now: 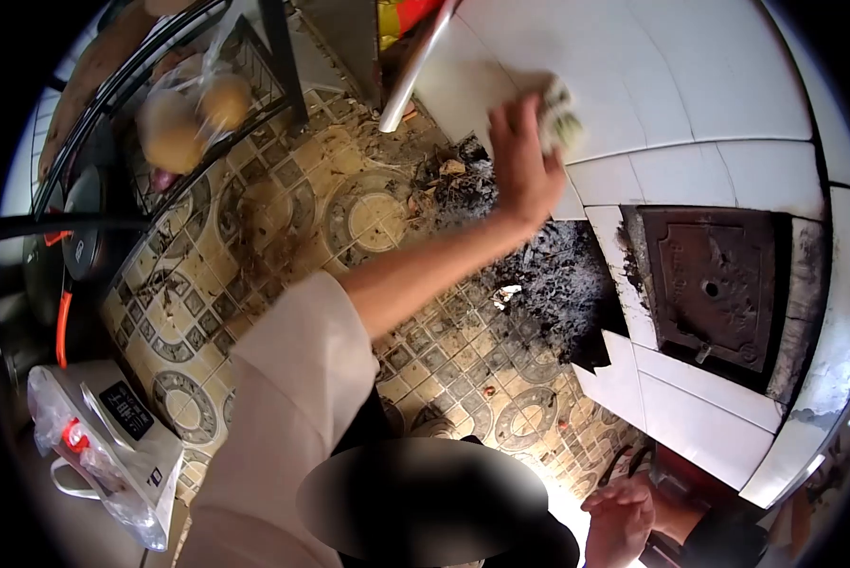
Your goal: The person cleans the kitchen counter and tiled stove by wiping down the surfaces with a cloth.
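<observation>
My left hand [527, 156] reaches up and across from a pale rolled sleeve. It is closed on a crumpled pale cloth [563, 128], blurred, with greenish patches, and presses it against the white tiled stove wall [633, 76]. A grey smear shows on the tiles beside the fingers. Below this hand, a heap of grey-black ash [548, 284] lies on the floor. Low at the right edge is my right hand [620, 521], its wrist meeting a dark sleeve. Its fingers are loosely bent and hold nothing visible. A blurred oval covers the bottom middle.
A rusty iron stove door [714, 284] is set in the tiles, closed. The patterned floor [377, 222] is strewn with debris. At left are a wire rack [287, 66] with bagged round produce [174, 133], a pan [86, 222] with an orange handle, and a white bag [150, 464].
</observation>
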The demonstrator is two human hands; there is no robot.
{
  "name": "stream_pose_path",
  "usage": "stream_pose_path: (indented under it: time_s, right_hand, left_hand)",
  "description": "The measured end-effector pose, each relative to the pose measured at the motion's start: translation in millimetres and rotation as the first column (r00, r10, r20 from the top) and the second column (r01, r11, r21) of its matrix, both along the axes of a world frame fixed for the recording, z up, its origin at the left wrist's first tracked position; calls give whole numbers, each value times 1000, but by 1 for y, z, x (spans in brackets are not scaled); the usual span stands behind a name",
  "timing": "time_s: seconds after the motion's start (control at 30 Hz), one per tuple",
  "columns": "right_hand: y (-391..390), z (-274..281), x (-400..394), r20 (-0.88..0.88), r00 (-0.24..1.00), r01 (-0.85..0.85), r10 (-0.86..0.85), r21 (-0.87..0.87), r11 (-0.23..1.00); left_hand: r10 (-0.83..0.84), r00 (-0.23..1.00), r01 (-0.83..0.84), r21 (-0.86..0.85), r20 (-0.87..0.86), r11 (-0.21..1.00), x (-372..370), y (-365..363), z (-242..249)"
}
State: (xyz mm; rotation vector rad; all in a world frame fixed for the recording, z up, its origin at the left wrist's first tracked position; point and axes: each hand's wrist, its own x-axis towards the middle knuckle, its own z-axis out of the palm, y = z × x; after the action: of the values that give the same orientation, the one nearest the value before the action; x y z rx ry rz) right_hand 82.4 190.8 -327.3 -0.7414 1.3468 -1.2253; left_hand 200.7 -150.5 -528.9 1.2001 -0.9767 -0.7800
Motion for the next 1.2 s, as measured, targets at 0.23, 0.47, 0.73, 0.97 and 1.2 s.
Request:
stream_pose_path:
  time_s: [0.23, 0.47, 0.73, 0.97, 1.2]
  right_hand:
    - [-17, -5, 10, -402, 911, -127, 96, -53, 990]
    - [-9, 4, 28, -439, 897, -57, 43, -19, 998]
    - [11, 14, 9, -394, 919, -42, 12, -69, 997]
    - [9, 9, -2, -301, 948, -117, 107, -14, 993]
    - [5, 11, -9, -267, 964, -15, 9, -20, 1000]
  left_hand:
    - [75, 849, -144, 92, 523, 985, 41, -47, -13]
    - [-468, 871, 333, 522, 150, 785, 59, -42, -51]
    - [-280, 959, 240, 435, 31, 868, 45, -33, 13]
    - [-287, 904, 260, 128, 316, 957, 8, 11, -18]
    - [-48, 700, -48, 114, 712, 992, 91, -111, -110]
